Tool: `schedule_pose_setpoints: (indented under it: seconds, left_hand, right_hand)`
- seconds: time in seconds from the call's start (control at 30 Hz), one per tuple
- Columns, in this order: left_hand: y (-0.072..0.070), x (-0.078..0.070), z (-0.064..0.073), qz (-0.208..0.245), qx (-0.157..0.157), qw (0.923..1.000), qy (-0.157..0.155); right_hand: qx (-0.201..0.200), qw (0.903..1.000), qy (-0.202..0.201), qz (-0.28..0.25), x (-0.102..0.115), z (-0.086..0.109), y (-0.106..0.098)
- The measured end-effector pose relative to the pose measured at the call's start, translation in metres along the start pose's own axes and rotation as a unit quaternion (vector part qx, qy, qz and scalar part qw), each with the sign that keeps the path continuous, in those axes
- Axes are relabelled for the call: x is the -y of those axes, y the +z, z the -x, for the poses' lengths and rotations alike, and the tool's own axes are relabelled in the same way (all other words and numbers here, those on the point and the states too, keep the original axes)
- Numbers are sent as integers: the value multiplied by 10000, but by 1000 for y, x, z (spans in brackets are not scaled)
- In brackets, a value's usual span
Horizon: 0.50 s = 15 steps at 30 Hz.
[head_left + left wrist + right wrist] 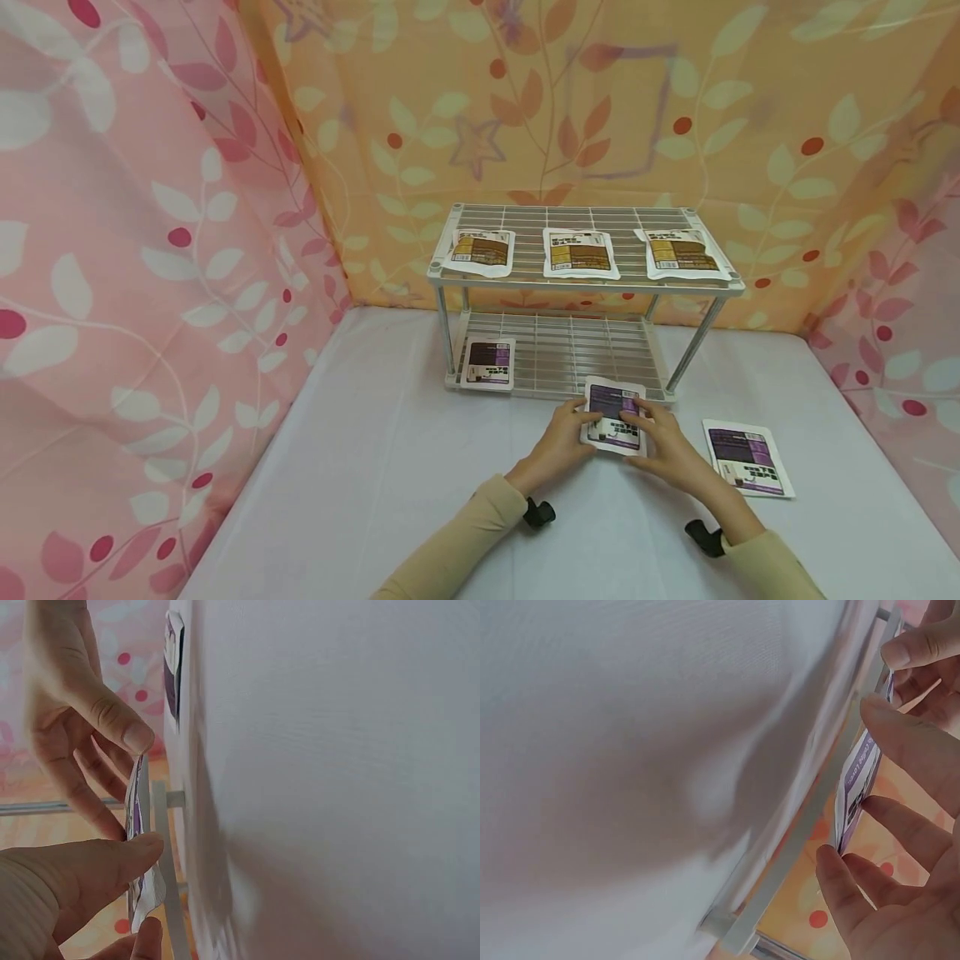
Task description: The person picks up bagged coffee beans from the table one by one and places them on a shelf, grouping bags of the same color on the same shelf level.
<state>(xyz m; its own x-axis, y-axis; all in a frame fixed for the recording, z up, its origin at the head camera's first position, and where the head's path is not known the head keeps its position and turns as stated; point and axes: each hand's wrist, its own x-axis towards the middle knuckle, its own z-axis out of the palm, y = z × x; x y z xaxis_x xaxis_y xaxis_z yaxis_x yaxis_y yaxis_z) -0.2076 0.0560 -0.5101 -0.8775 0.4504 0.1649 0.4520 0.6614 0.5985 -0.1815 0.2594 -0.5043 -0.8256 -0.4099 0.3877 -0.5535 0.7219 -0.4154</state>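
Both hands hold one flat purple-and-white packet [615, 400] by its side edges, in front of the right part of the lower shelf. My left hand [557, 448] pinches its left edge; my right hand [670, 450] grips the opposite edge. Seen edge-on in the left wrist view, the packet [136, 802] is raised off the white tabletop, between the thumbs and fingertips. The right wrist view shows the packet [857, 780] with the right thumb on one face and fingers at its lower edge. Its far end overlaps the shelf front in the head view.
A two-tier white wire rack [555, 383] stands at the back. Three brown-and-yellow packets [581, 253] lie across its top tier. One purple packet [488, 363] lies at the lower tier's left; another purple packet [748, 458] lies on the table [360, 483] at right. Patterned cloth walls [225, 275] enclose the table.
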Motion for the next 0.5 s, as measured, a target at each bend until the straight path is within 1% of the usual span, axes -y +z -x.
schedule_pose_setpoints:
  seconds: [0.17, 0.27, 0.37, 0.5]
  left_hand:
    - [-4, 7, 3, 75, -58, 10000, 2]
    - [-6, 11, 4, 211, -75, 9997, 36]
    - [-8, 16, 4, 374, -77, 9993, 27]
    - [-10, 23, 3, 454, -95, 9989, -18]
  right_hand:
    - [-65, 9999, -66, -98, 1, -4, 6]
    - [-70, 9999, -49, -95, -1, -6, 10]
    - [-79, 9999, 9, -96, -2, -9, 13]
    - [-122, 9996, 151, -220, 1, -13, 14]
